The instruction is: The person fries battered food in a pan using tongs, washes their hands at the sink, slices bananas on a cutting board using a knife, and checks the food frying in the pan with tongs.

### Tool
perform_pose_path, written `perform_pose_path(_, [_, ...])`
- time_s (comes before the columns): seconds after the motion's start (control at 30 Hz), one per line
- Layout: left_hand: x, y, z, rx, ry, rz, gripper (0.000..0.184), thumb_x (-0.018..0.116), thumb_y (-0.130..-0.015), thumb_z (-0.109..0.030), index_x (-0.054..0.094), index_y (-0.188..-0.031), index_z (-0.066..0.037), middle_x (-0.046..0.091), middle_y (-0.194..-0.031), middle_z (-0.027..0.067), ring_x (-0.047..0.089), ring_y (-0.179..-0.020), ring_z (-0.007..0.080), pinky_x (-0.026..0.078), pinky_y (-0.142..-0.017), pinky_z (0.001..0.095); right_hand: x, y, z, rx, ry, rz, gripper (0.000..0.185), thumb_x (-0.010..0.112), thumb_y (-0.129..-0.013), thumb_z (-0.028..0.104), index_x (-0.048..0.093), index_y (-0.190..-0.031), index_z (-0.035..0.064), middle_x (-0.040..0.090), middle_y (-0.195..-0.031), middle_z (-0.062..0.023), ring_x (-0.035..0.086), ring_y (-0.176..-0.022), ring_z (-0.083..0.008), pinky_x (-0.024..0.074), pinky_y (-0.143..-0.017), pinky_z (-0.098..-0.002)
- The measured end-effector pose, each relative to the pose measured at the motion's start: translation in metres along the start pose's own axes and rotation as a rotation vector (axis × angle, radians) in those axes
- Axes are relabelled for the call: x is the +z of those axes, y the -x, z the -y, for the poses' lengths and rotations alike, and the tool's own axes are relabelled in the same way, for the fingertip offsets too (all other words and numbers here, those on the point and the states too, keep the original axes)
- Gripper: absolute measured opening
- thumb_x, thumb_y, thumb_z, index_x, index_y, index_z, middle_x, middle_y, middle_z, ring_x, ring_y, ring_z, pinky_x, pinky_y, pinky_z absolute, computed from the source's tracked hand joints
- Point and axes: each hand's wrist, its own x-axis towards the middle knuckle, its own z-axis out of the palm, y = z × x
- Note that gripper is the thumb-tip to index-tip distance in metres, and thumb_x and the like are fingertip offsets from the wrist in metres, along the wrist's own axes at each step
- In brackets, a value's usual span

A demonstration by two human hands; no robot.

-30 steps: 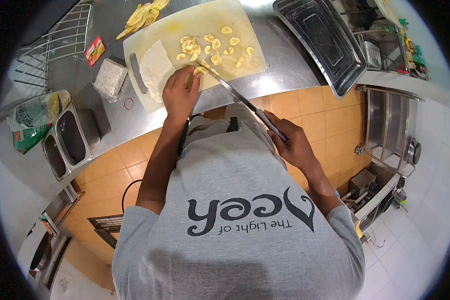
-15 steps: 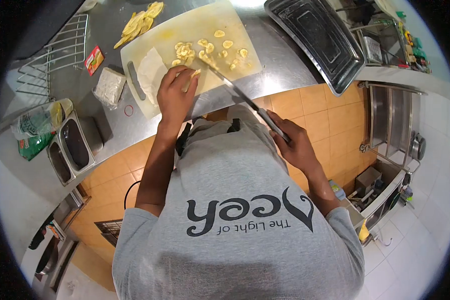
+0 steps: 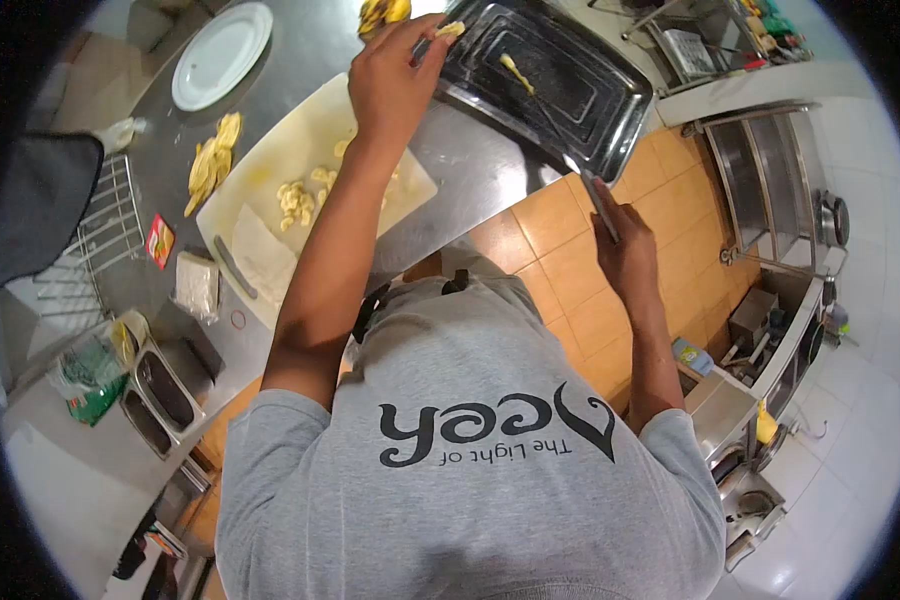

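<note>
My left hand (image 3: 395,85) reaches over the near left corner of a black baking tray (image 3: 620,95), its fingers closed on a banana slice (image 3: 451,30). My right hand (image 3: 627,245) grips the handle of a knife (image 3: 602,208). The blade extends over the tray, and a pale banana piece (image 3: 513,70) shows at its tip. Beneath my left forearm lies a cutting board (image 3: 420,195), partly hidden. On it are a cluster of banana slices (image 3: 295,203) and a white sheet (image 3: 262,247).
Banana peels (image 3: 213,165) lie beyond the board, with a white plate (image 3: 222,55) farther back. More bananas (image 3: 383,12) sit behind the tray. A wrapped block (image 3: 197,285), a red packet (image 3: 159,240) and metal containers (image 3: 165,390) stand at the left. A metal rack (image 3: 770,190) is at right.
Both hands have moved from the cutting board to the baking tray, the left with a banana slice, the right with the knife. The view has shifted, bringing the white plate in.
</note>
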Motion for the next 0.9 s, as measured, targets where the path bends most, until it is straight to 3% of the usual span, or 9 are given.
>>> perform_pose_path(0.1, [0.026, -0.019, -0.013, 0.016, -0.022, 0.016, 0.022, 0.069, -0.081, -0.022, 0.07, -0.102, -0.014, 0.069, -0.088, -0.001, 0.065, -0.069, 0.0199, 0.05, -0.059, 0.032, -0.001, 0.002, -0.006, -0.008, -0.008, 0.002, 0.047, 0.063, -0.084, 0.004, 0.056, -0.129, 0.0145, 0.057, -0.075, -0.0176, 0.057, -0.062, -0.0326, 0.0469, -0.059, -0.0405])
perform_pose_path(0.13, [0.032, -0.021, -0.021, -0.026, 0.028, 0.075, 0.023, 0.063, -0.085, -0.008, 0.064, -0.107, 0.0, 0.067, -0.093, 0.0153, 0.066, -0.084, 0.0269, 0.051, -0.074, 0.0337, -0.005, 0.004, -0.002, 0.012, -0.019, -0.003, 0.047, 0.064, -0.083, 0.003, 0.056, -0.129, 0.0124, 0.056, -0.073, -0.0171, 0.057, -0.062, -0.0312, 0.0462, -0.06, -0.0391])
perform_pose_path(0.23, [0.058, -0.02, -0.004, -0.05, -0.086, 0.14, 0.023, 0.066, -0.082, -0.023, 0.069, -0.103, -0.015, 0.07, -0.095, 0.0005, 0.066, -0.074, 0.0249, 0.052, -0.065, 0.0347, -0.012, 0.007, 0.004, 0.048, 0.018, -0.074, 0.046, 0.067, -0.08, 0.003, 0.06, -0.125, 0.0134, 0.057, -0.076, -0.0118, 0.059, -0.063, -0.0257, 0.0477, -0.059, -0.0355])
perform_pose_path(0.27, [0.062, -0.018, 0.004, -0.049, -0.09, 0.292, 0.024, 0.064, -0.083, -0.024, 0.069, -0.105, -0.015, 0.069, -0.101, 0.0033, 0.066, -0.083, 0.0294, 0.052, -0.073, 0.0379, -0.01, 0.009, -0.002, 0.029, 0.063, -0.121, 0.047, 0.068, -0.08, 0.004, 0.061, -0.124, 0.0159, 0.058, -0.078, -0.0102, 0.06, -0.063, -0.0246, 0.0484, -0.058, -0.0349])
perform_pose_path(0.37, [0.073, -0.009, 0.019, 0.05, -0.149, 0.269, 0.027, 0.066, -0.081, -0.023, 0.068, -0.107, -0.014, 0.067, -0.107, 0.0052, 0.064, -0.092, 0.0295, 0.052, -0.08, 0.0379, -0.007, 0.013, -0.019, 0.029, 0.235, -0.15, 0.05, 0.068, -0.079, 0.008, 0.061, -0.123, 0.029, 0.059, -0.084, -0.0045, 0.062, -0.061, -0.0212, 0.0516, -0.054, -0.034])
perform_pose_path(0.4, [0.069, -0.007, 0.02, 0.142, -0.144, 0.333, 0.041, 0.068, -0.082, -0.023, 0.06, -0.121, -0.013, 0.061, -0.121, 0.0085, 0.059, -0.105, 0.0292, 0.047, -0.09, 0.0385, -0.007, 0.011, -0.023, 0.037, 0.296, -0.144, 0.051, 0.068, -0.079, 0.009, 0.061, -0.123, 0.0342, 0.06, -0.085, -0.0025, 0.062, -0.059, -0.0201, 0.0528, -0.051, -0.0339])
perform_pose_path(0.53, [0.078, 0.001, 0.012, 0.538, -0.196, 0.533, 0.053, 0.071, -0.079, -0.02, 0.054, -0.129, -0.021, 0.051, -0.134, 0.0013, 0.048, -0.123, 0.0222, 0.04, -0.102, 0.0391, -0.01, 0.008, -0.027, 0.023, 0.309, -0.127, 0.054, 0.069, -0.076, 0.007, 0.061, -0.121, 0.0372, 0.059, -0.087, -0.0014, 0.063, -0.059, -0.02, 0.053, -0.051, -0.0338])
perform_pose_path(0.77, [0.103, -0.001, 0.02, 0.499, -0.134, 0.96, 0.031, 0.065, -0.083, -0.016, 0.064, -0.114, -0.016, 0.06, -0.121, 0.0022, 0.056, -0.111, 0.0226, 0.048, -0.092, 0.0345, -0.019, 0.01, -0.02, 0.038, 0.286, -0.11, 0.052, 0.069, -0.075, 0.007, 0.063, -0.119, 0.0333, 0.06, -0.09, -0.0026, 0.064, -0.063, -0.0214, 0.0532, -0.053, -0.035])
perform_pose_path(0.9, [0.106, -0.003, 0.028, 0.598, -0.036, 0.93, 0.026, 0.063, -0.084, -0.012, 0.065, -0.109, -0.011, 0.063, -0.11, 0.0041, 0.059, -0.105, 0.0243, 0.05, -0.088, 0.0348, -0.023, 0.011, -0.015, 0.096, 0.291, -0.09, 0.043, 0.071, -0.076, 0.009, 0.067, -0.115, 0.0282, 0.059, -0.089, -0.0023, 0.063, -0.063, -0.0198, 0.0519, -0.055, -0.0332])
